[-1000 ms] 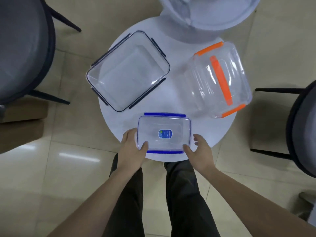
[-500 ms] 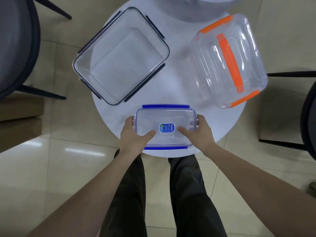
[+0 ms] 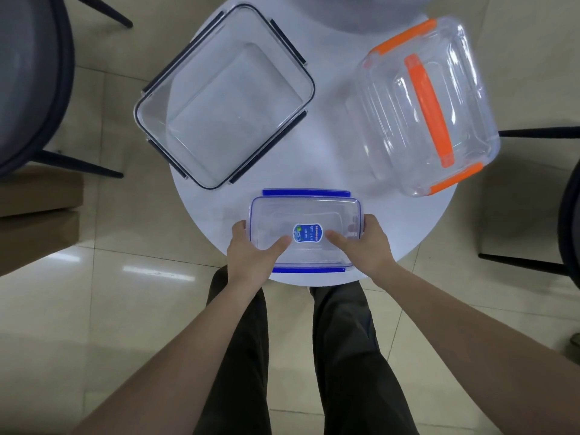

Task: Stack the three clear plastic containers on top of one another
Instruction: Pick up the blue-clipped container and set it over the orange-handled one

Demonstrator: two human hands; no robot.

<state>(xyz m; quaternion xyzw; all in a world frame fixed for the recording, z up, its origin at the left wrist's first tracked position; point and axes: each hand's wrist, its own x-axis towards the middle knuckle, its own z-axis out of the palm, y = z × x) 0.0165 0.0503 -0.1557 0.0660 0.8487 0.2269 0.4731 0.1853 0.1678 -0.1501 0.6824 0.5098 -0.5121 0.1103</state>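
Three clear containers sit on a small round white table (image 3: 339, 180). Nearest me is a small one with blue clips (image 3: 306, 215) and a blue sticker on its lid. My left hand (image 3: 251, 249) grips its left end with the thumb lying on the lid. My right hand (image 3: 367, 243) grips its right end the same way. A large flat container with dark clips (image 3: 224, 95) lies at the back left. A tall container with orange clips and an orange handle (image 3: 430, 105) stands at the back right.
Dark chairs stand to the left (image 3: 34, 80) and right (image 3: 568, 202) of the table. A white rounded object (image 3: 351, 11) overhangs the table's far edge. A brown box (image 3: 37, 211) rests on the tiled floor at left. My legs are under the near edge.
Both hands have closed onto the ends of the blue-clipped container, thumbs now on its lid. The view has shifted forward, so the table sits lower and closer.
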